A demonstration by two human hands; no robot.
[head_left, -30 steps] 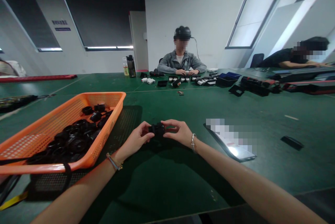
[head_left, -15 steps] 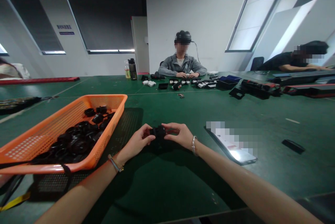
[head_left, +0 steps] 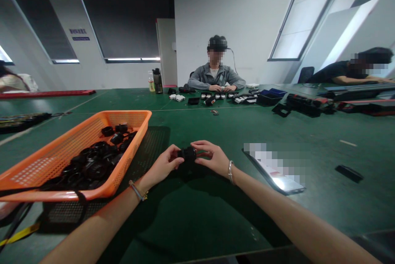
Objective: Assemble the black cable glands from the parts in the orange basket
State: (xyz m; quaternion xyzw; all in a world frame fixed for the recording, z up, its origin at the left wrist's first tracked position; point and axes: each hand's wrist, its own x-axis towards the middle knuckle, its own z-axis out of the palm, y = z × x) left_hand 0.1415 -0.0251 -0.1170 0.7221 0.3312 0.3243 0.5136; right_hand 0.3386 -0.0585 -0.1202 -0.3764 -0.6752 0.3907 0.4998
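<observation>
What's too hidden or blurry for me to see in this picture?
All in the head view:
Gripped spots on the black part: covered by the left hand and right hand.
Bottom of the pile of black pieces in the orange basket: hidden under upper ones.
Phone screen: masked by blurry squares.
Wall sign: too small, blurred.

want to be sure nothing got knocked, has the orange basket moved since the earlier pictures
No. The orange basket keeps its place on the green table, judged against the black bottle beyond it; both shift alike as the view shifts slightly.
</observation>
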